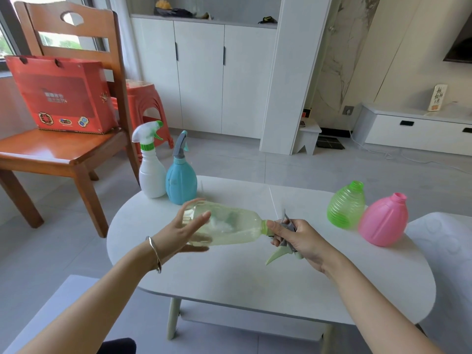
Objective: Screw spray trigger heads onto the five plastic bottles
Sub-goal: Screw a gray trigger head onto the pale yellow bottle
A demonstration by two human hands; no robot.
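Right hand (pixel 301 238) clamps grey-green trigger head (pixel 286 241) at neck of clear yellowish bottle (pixel 229 226) | left hand (pixel 184 228) spread, cupping its base, bottle horizontal above white oval table (pixel 229 277) | 11 o'clock: white bottle (pixel 152 172), blue bottle (pixel 181 180), heads fitted | 2 o'clock: ribbed green bottle (pixel 346 205) touching pink bottle (pixel 384 221), both uncapped.
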